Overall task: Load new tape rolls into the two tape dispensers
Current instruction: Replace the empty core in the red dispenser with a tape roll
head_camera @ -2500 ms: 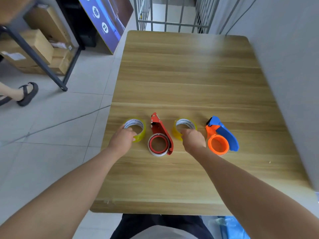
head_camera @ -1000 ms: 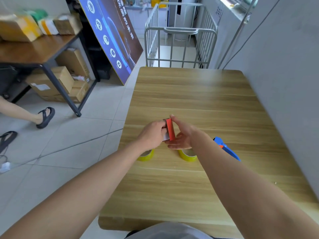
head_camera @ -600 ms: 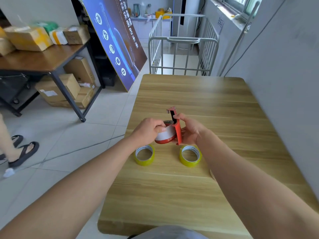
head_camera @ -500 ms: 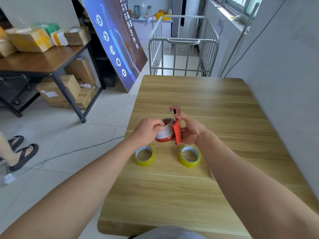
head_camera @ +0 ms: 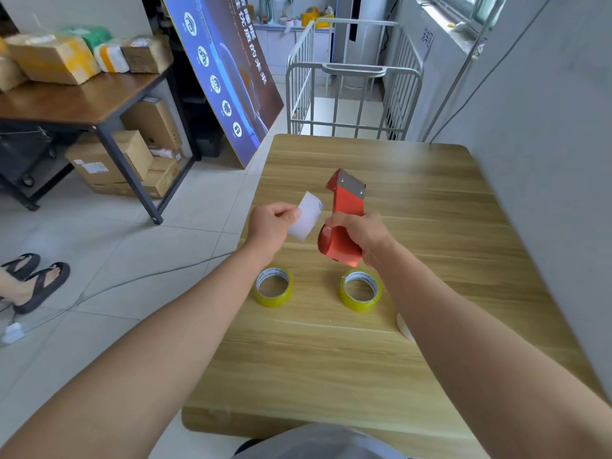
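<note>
1. Red dispenser point(head_camera: 342, 223) sits at frame centre, held above the wooden table point(head_camera: 381, 359). The right hand point(head_camera: 359, 235) is wrapped around its lower round part, and the metal-edged head points up and away.
2. Left hand point(head_camera: 270, 226), just left of the dispenser, pinches a white empty core point(head_camera: 306, 215) between thumb and fingers. The core is clear of the dispenser and not touching it.
3. Two yellow tape rolls lie flat on the table below the hands: the left roll point(head_camera: 273, 286) under the left wrist, the right roll point(head_camera: 361, 289) under the right wrist. Neither is touched.
4. A pale round edge point(head_camera: 404, 326) shows beside the right forearm at lower right; what it is cannot be told.
5. Change from half a second back: the white core was seated in the dispenser with the left hand on it; now it is out and apart. The dispenser has turned, its broad red side now facing the camera.
6. Change from two and a half seconds back: the dispenser lay flat on the table between the rolls, each hand resting on a roll. Now it is lifted.
</note>
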Demonstrator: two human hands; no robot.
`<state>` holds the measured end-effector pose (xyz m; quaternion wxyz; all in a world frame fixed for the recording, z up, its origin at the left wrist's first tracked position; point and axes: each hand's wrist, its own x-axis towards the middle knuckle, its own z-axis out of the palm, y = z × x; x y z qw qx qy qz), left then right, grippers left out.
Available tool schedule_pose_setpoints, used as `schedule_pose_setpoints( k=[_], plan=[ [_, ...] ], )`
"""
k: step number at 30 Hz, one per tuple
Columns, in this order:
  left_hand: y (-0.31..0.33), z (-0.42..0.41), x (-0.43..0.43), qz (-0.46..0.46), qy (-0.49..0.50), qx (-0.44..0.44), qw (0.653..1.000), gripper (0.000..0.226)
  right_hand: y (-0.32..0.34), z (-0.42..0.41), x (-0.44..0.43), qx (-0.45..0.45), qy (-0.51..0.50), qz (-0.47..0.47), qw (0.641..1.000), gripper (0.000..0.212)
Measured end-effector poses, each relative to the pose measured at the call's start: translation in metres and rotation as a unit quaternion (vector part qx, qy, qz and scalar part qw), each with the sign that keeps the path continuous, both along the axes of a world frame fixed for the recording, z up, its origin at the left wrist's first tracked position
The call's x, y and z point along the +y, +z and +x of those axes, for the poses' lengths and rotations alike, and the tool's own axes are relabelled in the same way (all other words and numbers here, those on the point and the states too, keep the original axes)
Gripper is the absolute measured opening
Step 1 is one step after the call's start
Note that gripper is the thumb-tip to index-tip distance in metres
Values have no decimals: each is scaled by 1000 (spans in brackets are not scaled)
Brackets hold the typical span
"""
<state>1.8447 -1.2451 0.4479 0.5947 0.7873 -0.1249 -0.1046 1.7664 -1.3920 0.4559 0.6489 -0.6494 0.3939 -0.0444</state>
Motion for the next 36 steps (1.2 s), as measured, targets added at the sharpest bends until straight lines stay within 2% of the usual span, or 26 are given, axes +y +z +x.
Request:
schedule_pose_setpoints(
  k=[3, 7, 13, 17, 18, 22, 24, 26, 28, 29, 31, 34, 36],
  plan=[
    [-17, 0, 8, 37, -14, -11, 999, 21, -3, -3, -1, -6, -45, -35, 998, 72],
    [-51, -10, 14, 168, -131, -96, 972, 16, -4, -6, -2, -26, -58, -26, 998, 76],
    [-104, -26, 20, 318, -291, -194, 881, 21, -21, -24, -3, -17, -64, -5, 998, 77],
    [-129, -41, 24, 421, -412, -172, 789, 29, -30, -35, -6, -8, -68, 28, 997, 78],
    [-135, -45, 26, 434, -425, -172, 776, 29, -31, -37, -6, -10, -66, 40, 997, 78],
    [-149, -49, 30, 440, -445, -158, 764, 24, -34, -41, -3, -6, -55, 69, 996, 75],
    [-145, -49, 28, 427, -443, -135, 777, 24, -35, -43, -1, -6, -52, 86, 995, 73],
    [-139, -46, 28, 382, -396, -132, 824, 22, -36, -43, 2, -13, -54, 104, 993, 68],
    [-136, -38, 32, 348, -289, -152, 879, 21, -35, -45, 4, -16, -51, 112, 992, 65],
    [-136, -33, 34, 356, -245, -160, 888, 20, -36, -45, 5, -17, -49, 115, 992, 66],
    [-138, -22, 40, 407, -219, -137, 876, 16, -36, -46, 6, -19, -46, 121, 991, 68],
    [-145, -13, 47, 486, -245, -63, 836, 28, -37, -45, 7, -21, -40, 118, 992, 68],
    [-149, -11, 49, 508, -250, -57, 822, 28, -39, -45, 9, -14, -34, 110, 993, 69]
  ],
)
